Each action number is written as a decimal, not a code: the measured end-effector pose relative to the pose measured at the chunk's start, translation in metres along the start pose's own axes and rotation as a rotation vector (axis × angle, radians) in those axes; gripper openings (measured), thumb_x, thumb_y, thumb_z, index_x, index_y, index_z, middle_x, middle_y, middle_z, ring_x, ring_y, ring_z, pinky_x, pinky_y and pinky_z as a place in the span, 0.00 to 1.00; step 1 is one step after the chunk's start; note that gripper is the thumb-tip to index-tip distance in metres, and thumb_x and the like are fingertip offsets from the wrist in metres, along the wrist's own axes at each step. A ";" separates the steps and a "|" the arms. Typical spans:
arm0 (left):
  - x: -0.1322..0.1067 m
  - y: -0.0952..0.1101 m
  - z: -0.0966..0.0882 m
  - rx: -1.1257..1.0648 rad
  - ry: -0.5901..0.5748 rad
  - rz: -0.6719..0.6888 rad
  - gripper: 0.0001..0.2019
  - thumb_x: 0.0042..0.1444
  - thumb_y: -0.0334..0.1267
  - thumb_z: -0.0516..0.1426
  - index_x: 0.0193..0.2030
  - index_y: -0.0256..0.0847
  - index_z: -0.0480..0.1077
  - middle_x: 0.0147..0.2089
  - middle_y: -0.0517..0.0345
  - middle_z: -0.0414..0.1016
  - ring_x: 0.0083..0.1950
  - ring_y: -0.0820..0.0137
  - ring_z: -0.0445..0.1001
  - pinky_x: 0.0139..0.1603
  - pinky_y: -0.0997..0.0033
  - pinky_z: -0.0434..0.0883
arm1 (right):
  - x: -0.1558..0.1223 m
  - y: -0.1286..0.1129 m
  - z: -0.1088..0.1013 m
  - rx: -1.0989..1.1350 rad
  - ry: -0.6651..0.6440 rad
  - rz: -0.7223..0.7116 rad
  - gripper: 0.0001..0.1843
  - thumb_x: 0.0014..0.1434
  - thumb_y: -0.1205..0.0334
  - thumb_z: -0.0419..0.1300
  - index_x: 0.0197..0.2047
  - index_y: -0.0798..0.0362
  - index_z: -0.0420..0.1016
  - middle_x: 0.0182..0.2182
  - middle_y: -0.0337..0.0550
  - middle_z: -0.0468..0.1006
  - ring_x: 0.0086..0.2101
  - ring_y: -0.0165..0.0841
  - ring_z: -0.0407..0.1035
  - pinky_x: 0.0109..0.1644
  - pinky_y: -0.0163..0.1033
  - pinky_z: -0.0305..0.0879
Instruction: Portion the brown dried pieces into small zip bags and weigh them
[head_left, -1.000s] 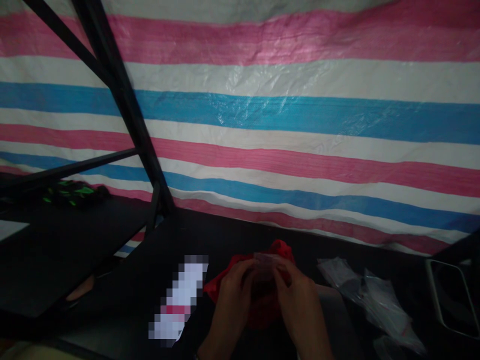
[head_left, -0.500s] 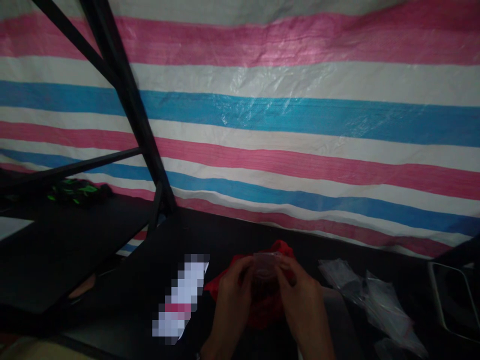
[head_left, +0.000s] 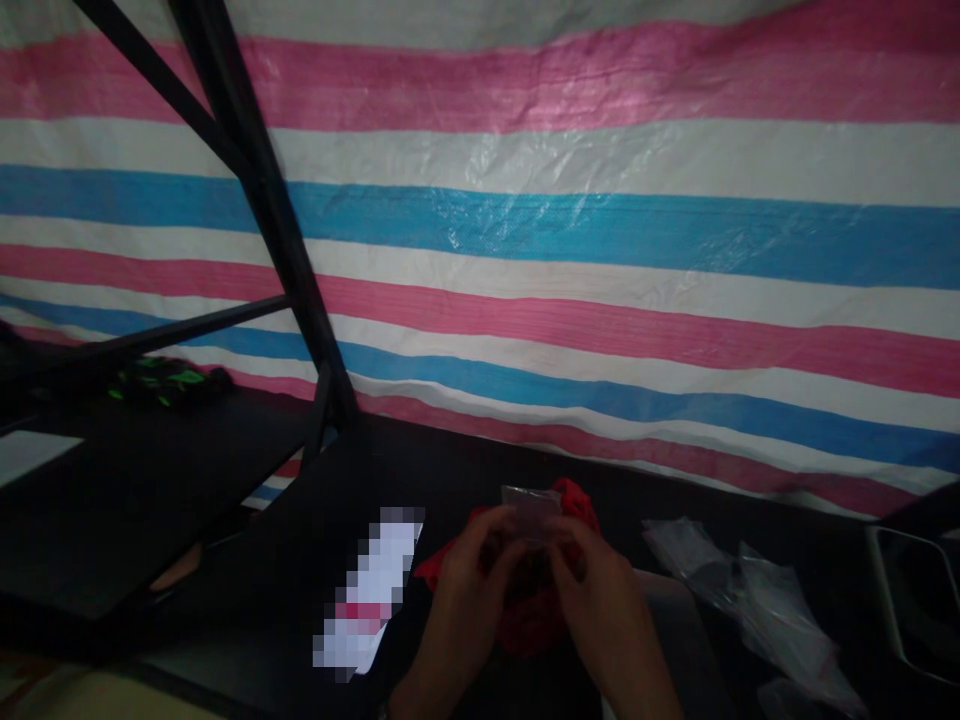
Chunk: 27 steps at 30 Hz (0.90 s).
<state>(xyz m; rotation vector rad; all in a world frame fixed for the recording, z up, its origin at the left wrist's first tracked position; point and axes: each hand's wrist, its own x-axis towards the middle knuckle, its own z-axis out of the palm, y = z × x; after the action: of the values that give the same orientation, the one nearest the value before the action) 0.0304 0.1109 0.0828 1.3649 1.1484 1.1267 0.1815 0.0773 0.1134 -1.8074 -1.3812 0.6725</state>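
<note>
Light falls brightest on the striped tarpaulin (head_left: 570,220), leaving a crinkled glare on its blue band, while the black surface (head_left: 420,460) below sinks into near-total shadow. The left hand (head_left: 457,600) and right hand (head_left: 600,610) are dim and slightly soft; the clear bag (head_left: 531,500) in their grip catches a faint sheen. Stripes bow slightly toward the frame edges.

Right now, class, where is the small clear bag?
The clear bag is low centre in the head view, held between the left hand and right hand over the red cloth, left of the loose plastic bags.
</note>
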 end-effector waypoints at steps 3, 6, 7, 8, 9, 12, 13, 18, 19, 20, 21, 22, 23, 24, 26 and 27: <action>-0.001 -0.002 0.001 -0.023 -0.073 -0.021 0.16 0.61 0.42 0.62 0.55 0.46 0.79 0.46 0.54 0.85 0.47 0.60 0.83 0.51 0.61 0.77 | 0.000 0.000 -0.002 -0.010 -0.017 -0.003 0.19 0.65 0.63 0.54 0.53 0.48 0.82 0.49 0.46 0.87 0.47 0.42 0.82 0.54 0.43 0.73; -0.001 -0.005 0.003 -0.056 -0.071 -0.031 0.15 0.63 0.41 0.59 0.55 0.45 0.78 0.48 0.53 0.85 0.49 0.59 0.83 0.52 0.60 0.77 | 0.001 0.001 -0.002 0.053 -0.005 -0.037 0.20 0.64 0.61 0.55 0.56 0.48 0.82 0.51 0.47 0.87 0.48 0.42 0.82 0.55 0.44 0.73; -0.001 -0.006 0.003 -0.057 -0.053 -0.030 0.14 0.63 0.40 0.59 0.54 0.45 0.78 0.48 0.52 0.85 0.49 0.59 0.83 0.52 0.60 0.77 | 0.002 0.001 -0.001 0.076 0.014 -0.047 0.21 0.64 0.60 0.56 0.56 0.49 0.82 0.52 0.48 0.86 0.49 0.42 0.82 0.55 0.44 0.74; -0.001 -0.007 0.003 -0.051 -0.034 -0.024 0.14 0.63 0.40 0.58 0.53 0.44 0.79 0.48 0.52 0.85 0.48 0.59 0.83 0.52 0.60 0.77 | 0.002 0.000 -0.001 0.093 0.032 -0.052 0.21 0.63 0.60 0.56 0.56 0.49 0.82 0.52 0.49 0.86 0.49 0.43 0.82 0.55 0.44 0.74; -0.001 -0.007 0.003 -0.042 -0.020 -0.019 0.13 0.63 0.40 0.58 0.51 0.44 0.79 0.47 0.52 0.85 0.48 0.59 0.82 0.51 0.61 0.77 | 0.002 -0.001 -0.001 0.099 0.040 -0.053 0.21 0.63 0.59 0.56 0.55 0.50 0.82 0.52 0.49 0.86 0.49 0.43 0.82 0.54 0.44 0.74; -0.001 -0.006 0.003 -0.015 -0.021 -0.015 0.13 0.63 0.39 0.57 0.51 0.43 0.78 0.43 0.53 0.84 0.46 0.59 0.82 0.49 0.61 0.77 | 0.002 -0.006 -0.004 0.056 0.038 -0.035 0.20 0.61 0.59 0.56 0.52 0.48 0.83 0.46 0.47 0.87 0.44 0.41 0.82 0.50 0.42 0.76; -0.001 -0.005 0.003 -0.014 -0.029 -0.017 0.14 0.63 0.39 0.57 0.53 0.44 0.78 0.43 0.53 0.84 0.47 0.59 0.82 0.49 0.60 0.77 | 0.002 -0.007 -0.005 0.043 0.037 -0.035 0.19 0.60 0.60 0.56 0.51 0.48 0.83 0.43 0.45 0.87 0.42 0.41 0.82 0.48 0.41 0.76; -0.002 -0.003 0.002 -0.014 -0.075 -0.040 0.21 0.63 0.38 0.59 0.62 0.46 0.73 0.48 0.53 0.83 0.51 0.59 0.82 0.55 0.60 0.76 | 0.002 -0.005 -0.006 0.081 0.041 -0.054 0.19 0.60 0.58 0.55 0.51 0.47 0.81 0.39 0.42 0.86 0.38 0.40 0.82 0.45 0.40 0.76; -0.002 -0.003 0.002 -0.013 -0.077 -0.044 0.20 0.63 0.38 0.59 0.61 0.46 0.74 0.48 0.54 0.83 0.51 0.60 0.82 0.55 0.60 0.76 | 0.003 -0.003 -0.005 0.095 0.049 -0.050 0.20 0.60 0.57 0.56 0.53 0.47 0.80 0.40 0.43 0.86 0.39 0.40 0.82 0.46 0.41 0.76; -0.002 -0.004 0.002 -0.013 -0.076 -0.045 0.19 0.63 0.38 0.59 0.61 0.46 0.74 0.48 0.54 0.83 0.51 0.60 0.82 0.56 0.59 0.76 | 0.002 -0.001 -0.003 0.108 0.057 -0.043 0.22 0.61 0.56 0.56 0.56 0.47 0.79 0.43 0.45 0.86 0.41 0.41 0.82 0.48 0.42 0.76; -0.002 -0.004 0.003 -0.019 -0.077 -0.042 0.19 0.63 0.39 0.59 0.61 0.46 0.74 0.48 0.54 0.83 0.51 0.60 0.81 0.57 0.59 0.76 | 0.002 0.000 -0.002 0.120 0.056 -0.033 0.23 0.61 0.55 0.57 0.58 0.48 0.78 0.45 0.45 0.86 0.43 0.42 0.82 0.49 0.43 0.76; -0.002 -0.005 0.003 -0.030 -0.078 -0.037 0.19 0.64 0.39 0.59 0.61 0.46 0.74 0.49 0.54 0.83 0.52 0.59 0.81 0.57 0.59 0.76 | 0.002 0.001 -0.001 0.131 0.044 -0.023 0.25 0.61 0.55 0.57 0.60 0.48 0.77 0.46 0.46 0.85 0.43 0.42 0.82 0.49 0.44 0.76; -0.002 -0.006 0.004 -0.045 -0.080 -0.031 0.19 0.64 0.39 0.59 0.62 0.46 0.74 0.50 0.53 0.83 0.54 0.59 0.81 0.58 0.58 0.75 | 0.002 0.002 0.000 0.139 0.024 -0.016 0.25 0.62 0.55 0.57 0.61 0.48 0.76 0.46 0.46 0.85 0.43 0.42 0.82 0.49 0.44 0.76; -0.002 -0.007 0.005 -0.060 -0.086 -0.029 0.20 0.64 0.39 0.59 0.62 0.45 0.73 0.51 0.53 0.83 0.55 0.59 0.81 0.59 0.58 0.75 | 0.001 0.001 0.000 0.145 0.003 -0.014 0.25 0.62 0.55 0.57 0.61 0.48 0.76 0.45 0.45 0.85 0.43 0.41 0.82 0.49 0.43 0.76; -0.003 -0.009 0.007 -0.082 -0.091 -0.031 0.20 0.64 0.39 0.59 0.63 0.45 0.73 0.53 0.51 0.83 0.56 0.58 0.81 0.60 0.58 0.75 | 0.001 -0.002 -0.001 0.154 -0.027 -0.023 0.22 0.63 0.57 0.56 0.58 0.48 0.76 0.43 0.44 0.85 0.42 0.40 0.82 0.49 0.42 0.75; -0.003 -0.010 0.008 -0.085 -0.092 -0.036 0.20 0.64 0.39 0.59 0.62 0.44 0.73 0.53 0.51 0.83 0.55 0.58 0.81 0.59 0.58 0.75 | 0.000 -0.003 -0.001 0.157 -0.032 -0.032 0.20 0.63 0.58 0.56 0.56 0.48 0.77 0.42 0.43 0.84 0.41 0.39 0.81 0.49 0.41 0.75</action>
<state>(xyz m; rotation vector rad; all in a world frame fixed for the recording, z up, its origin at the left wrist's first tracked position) 0.0370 0.1077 0.0724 1.3120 1.0440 1.0644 0.1808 0.0779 0.1169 -1.6543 -1.3364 0.7739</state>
